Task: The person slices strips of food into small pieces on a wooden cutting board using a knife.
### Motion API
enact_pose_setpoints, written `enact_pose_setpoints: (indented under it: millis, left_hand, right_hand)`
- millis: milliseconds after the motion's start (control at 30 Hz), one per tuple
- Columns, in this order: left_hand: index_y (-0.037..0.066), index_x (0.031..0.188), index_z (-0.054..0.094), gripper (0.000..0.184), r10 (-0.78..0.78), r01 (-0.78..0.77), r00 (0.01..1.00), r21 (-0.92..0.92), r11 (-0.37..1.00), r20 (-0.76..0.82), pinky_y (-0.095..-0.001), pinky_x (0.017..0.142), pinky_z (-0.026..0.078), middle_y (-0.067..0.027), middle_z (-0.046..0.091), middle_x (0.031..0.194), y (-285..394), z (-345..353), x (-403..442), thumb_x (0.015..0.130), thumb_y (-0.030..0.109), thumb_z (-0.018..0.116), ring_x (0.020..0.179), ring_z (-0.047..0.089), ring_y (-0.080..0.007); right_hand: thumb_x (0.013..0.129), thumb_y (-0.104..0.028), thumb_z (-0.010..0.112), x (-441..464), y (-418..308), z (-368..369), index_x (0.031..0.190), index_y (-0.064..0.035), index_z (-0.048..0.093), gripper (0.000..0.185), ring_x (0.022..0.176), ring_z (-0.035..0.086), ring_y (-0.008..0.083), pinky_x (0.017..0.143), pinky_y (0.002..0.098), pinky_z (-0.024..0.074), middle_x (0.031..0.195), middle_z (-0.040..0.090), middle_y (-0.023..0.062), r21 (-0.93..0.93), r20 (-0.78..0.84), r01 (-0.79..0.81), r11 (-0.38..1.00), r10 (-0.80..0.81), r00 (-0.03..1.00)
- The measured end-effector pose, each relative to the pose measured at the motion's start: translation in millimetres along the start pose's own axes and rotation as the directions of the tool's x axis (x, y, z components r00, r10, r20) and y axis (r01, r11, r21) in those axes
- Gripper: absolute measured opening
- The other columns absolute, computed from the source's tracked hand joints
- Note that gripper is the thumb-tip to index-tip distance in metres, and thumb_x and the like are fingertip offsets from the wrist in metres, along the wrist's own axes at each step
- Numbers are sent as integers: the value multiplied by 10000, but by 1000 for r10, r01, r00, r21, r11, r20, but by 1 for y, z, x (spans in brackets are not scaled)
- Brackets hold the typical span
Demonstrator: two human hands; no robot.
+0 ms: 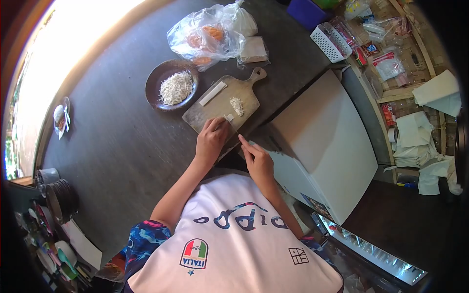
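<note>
A wooden cutting board point(200, 113) with a handle lies on the dark table. My left hand point(211, 140) is closed at its lower edge, fingertips pressed on a small white piece point(229, 117). My right hand point(257, 161) is closed round a knife, index finger stretched along it; the thin blade point(234, 128) points at the white piece, and the handle is hidden in the hand. A white strip point(213, 94) and a small heap of thin white shreds point(237, 106) lie on the board. Left of it, a brown bowl point(151, 88) holds many more shreds.
Behind the board are a clear plastic bag point(195, 31) with orange items and a wrapped block point(254, 50). A white chest point(325, 141) stands at the right, below a white basket point(331, 43). A small dish point(62, 118) is far left, stacked dark pans point(62, 201) lower left.
</note>
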State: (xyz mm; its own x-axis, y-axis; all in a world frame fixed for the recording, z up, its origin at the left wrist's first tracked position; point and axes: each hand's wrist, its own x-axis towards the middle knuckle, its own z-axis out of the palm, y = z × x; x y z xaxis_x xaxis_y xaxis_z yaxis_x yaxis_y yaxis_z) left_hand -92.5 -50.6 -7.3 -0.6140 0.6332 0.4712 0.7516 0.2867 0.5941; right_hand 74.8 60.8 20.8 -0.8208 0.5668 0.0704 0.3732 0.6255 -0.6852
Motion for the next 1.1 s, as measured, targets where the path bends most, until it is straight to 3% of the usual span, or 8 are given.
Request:
enact_pose_setpoints:
  millis: [1100]
  left_hand:
    - [39, 1104, 828, 232, -45, 45, 999, 20, 999, -18, -409, 917, 621, -65, 755, 1206, -1, 2, -7, 877, 23, 786, 1095, 725, -291]
  right_hand:
    - [1102, -272, 677, 22, 4, -1, 1478, -340, 722, 385, 838, 699, 418, 749, 504, 554, 872, 673, 162, 73, 97, 0, 997, -7, 995]
